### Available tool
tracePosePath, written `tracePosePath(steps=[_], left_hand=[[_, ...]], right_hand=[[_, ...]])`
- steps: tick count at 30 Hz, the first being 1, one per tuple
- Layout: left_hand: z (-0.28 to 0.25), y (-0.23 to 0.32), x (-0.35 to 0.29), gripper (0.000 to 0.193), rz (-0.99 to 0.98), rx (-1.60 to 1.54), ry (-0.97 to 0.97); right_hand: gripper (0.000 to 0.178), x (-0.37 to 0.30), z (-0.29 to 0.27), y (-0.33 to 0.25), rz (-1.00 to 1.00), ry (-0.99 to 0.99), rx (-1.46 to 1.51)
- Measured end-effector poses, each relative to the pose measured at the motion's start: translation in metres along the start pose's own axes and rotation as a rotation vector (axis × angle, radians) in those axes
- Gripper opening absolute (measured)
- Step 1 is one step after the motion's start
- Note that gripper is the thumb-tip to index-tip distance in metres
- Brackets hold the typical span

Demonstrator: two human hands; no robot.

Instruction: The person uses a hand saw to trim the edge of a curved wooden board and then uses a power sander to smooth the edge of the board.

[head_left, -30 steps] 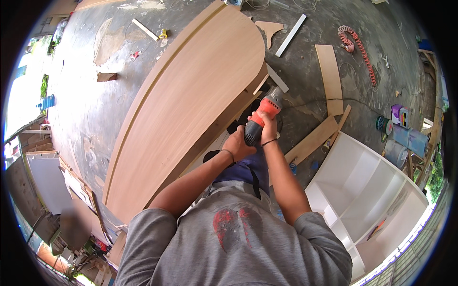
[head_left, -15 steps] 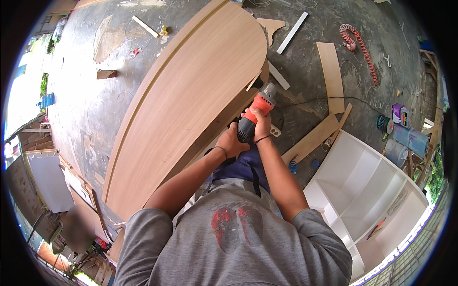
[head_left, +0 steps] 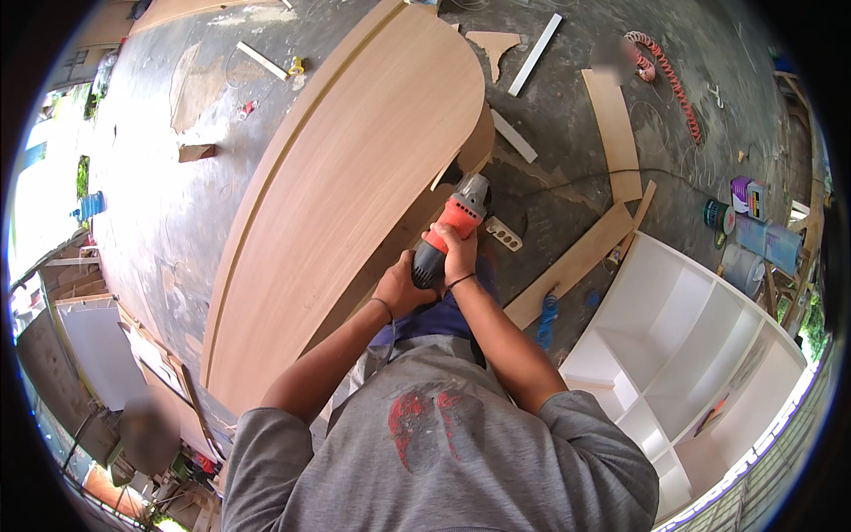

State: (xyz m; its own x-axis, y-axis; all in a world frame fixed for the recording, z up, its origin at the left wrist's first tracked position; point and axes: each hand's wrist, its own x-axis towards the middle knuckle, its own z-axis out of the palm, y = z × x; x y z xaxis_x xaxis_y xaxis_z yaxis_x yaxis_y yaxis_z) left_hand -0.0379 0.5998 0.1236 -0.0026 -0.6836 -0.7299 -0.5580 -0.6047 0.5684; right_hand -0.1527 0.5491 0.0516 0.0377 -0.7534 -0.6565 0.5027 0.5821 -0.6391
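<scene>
Both of my hands hold an orange and black angle grinder, its metal head pointing up and away from me. My left hand is wrapped around the black rear end. Farther forward, my right hand grips the orange body. The disc is hidden from this angle. Beside the grinder's head is the near edge of a large curved wood-grain panel piece, where a thin splinter-like strip sticks out. I cannot tell whether the grinder touches the panel.
A white extension socket lies right of the grinder, with a dark cord across the floor. Loose boards and white strips lie around. A white shelf unit stands at right; a red coiled hose lies at far right.
My hands and the grinder have shifted left and a little nearer to me. More of the extension socket shows. My hold on the grinder looks the same.
</scene>
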Motion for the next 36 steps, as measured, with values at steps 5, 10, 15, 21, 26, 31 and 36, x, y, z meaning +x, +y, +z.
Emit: tracePosePath(steps=[5,10,15,21,26,31,36], left_hand=[[-0.001,-0.008,-0.015,0.076,-0.033,0.022,-0.02],[0.009,-0.027,-0.033,0.074,-0.04,0.049,0.004],[0.017,-0.003,-0.039,0.073,0.0,0.0,-0.037],[0.037,0.066,-0.011,0.072,0.203,0.022,0.022],[0.049,0.138,0.017,0.068,0.298,-0.021,0.018],[0.058,0.176,0.054,0.067,0.331,-0.04,-0.01],[0.049,0.212,0.112,0.067,0.375,-0.074,-0.028]], right_hand=[[0.046,-0.016,0.004,0.01,-0.003,0.016,0.023],[0.045,-0.036,0.002,0.014,0.046,-0.025,0.025],[0.047,-0.043,-0.007,-0.01,0.012,-0.012,0.053],[0.04,-0.017,-0.048,-0.074,-0.053,-0.035,0.054],[0.046,0.005,-0.064,-0.158,-0.052,-0.065,0.151],[0.044,0.04,-0.069,-0.21,-0.063,-0.065,0.031],[0.044,0.107,-0.082,-0.25,0.042,-0.099,0.064]])
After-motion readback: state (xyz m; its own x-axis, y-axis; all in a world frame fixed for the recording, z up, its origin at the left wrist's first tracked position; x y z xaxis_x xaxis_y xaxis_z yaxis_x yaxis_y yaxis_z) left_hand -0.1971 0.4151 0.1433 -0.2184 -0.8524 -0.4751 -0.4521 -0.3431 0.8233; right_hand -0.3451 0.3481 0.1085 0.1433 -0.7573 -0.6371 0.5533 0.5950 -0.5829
